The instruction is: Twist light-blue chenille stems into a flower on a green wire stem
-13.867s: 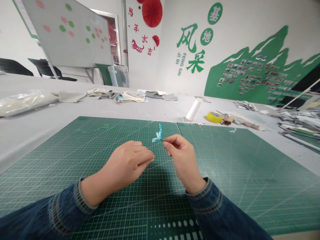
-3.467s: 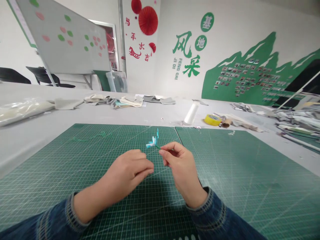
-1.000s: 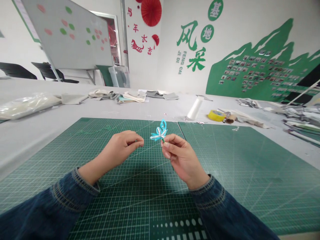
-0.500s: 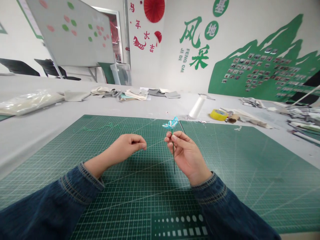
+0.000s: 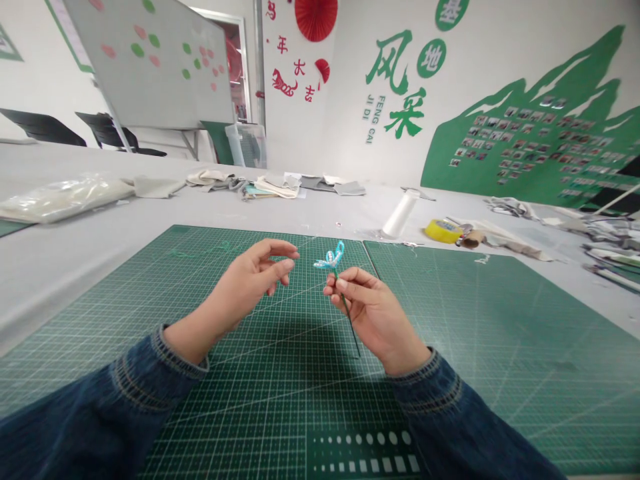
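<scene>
A small blue flower with pale beads [image 5: 331,259] tops a thin dark green stem [image 5: 353,328]. My right hand [image 5: 373,310] pinches that stem just below the petals, between thumb and fingers, and the stem slants down to the right. Left of the flower, my left hand [image 5: 253,277] hovers with its fingers apart and nothing between them; it does not touch the flower. Both hands are above the green gridded cutting mat [image 5: 250,413].
Green thread scraps [image 5: 225,247] lie on the mat's far left. Beyond the mat are a white thread cone [image 5: 400,213], yellow tape [image 5: 443,231], a cardboard roll [image 5: 473,239], fabric pieces [image 5: 275,186] and a plastic-wrapped bundle [image 5: 70,197].
My left hand has risen and its fingers have opened. The flower in my right hand has tilted to the left, its stem end swinging right. The view has shifted slightly.
</scene>
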Available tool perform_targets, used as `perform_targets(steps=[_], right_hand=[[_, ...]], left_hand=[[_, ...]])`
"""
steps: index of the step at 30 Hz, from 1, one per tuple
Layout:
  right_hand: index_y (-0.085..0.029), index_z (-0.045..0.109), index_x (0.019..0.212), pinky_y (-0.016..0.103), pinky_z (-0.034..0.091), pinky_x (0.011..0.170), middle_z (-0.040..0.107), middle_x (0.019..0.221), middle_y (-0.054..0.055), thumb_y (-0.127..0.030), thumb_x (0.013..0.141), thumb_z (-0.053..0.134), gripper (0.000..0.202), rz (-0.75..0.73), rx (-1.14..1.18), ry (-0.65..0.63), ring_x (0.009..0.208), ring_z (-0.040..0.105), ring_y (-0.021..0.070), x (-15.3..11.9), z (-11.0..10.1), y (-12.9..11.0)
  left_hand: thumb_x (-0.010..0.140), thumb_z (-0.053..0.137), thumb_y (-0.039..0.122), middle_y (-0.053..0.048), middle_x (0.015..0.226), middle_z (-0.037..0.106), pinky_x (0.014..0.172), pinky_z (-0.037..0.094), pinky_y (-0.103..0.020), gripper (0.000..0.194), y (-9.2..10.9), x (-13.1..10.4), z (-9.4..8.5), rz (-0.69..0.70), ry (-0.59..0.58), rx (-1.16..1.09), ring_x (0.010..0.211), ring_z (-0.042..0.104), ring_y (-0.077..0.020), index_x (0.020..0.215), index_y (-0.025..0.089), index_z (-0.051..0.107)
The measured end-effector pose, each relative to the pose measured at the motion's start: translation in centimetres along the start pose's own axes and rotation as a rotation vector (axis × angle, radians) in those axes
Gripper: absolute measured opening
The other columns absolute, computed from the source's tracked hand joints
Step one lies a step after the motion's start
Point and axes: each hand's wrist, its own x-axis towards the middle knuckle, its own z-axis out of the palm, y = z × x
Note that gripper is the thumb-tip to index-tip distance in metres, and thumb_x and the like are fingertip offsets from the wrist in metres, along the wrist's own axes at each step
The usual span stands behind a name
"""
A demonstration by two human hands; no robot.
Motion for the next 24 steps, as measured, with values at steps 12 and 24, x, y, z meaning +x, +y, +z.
perform_targets(steps=[12, 24], right_hand=[[-0.016, 0.068, 0.072, 0.02, 0.054, 0.062, 0.076, 0.078, 0.005, -0.015, 0.071, 0.08, 0.013, 0.031, -0.077, -0.047, 0.068, 0.069, 0.012, 0.0, 0.3, 0.7], [-0.015, 0.069, 0.071, 0.018, 0.054, 0.064, 0.075, 0.079, 0.004, -0.014, 0.068, 0.083, 0.014, 0.034, 0.019, 0.027, 0.071, 0.069, 0.0113, 0.2, 0.1, 0.7]], left_hand=[[0.091, 0.057, 0.039, -0.004, 0.094, 0.061, 0.043, 0.039, -0.019, 0.025, 0.4, -1.7, 3.0, -0.385, -0.372, -0.452, 0.065, 0.061, -0.012, 0.104, 0.017, 0.058], [0.091, 0.053, 0.038, 0.009, 0.054, 0.035, 0.045, 0.026, -0.021, 0.018, -0.3, -1.9, 4.2, -0.175, -0.219, -0.223, 0.047, 0.03, -0.0085, 0.085, 0.021, 0.053]])
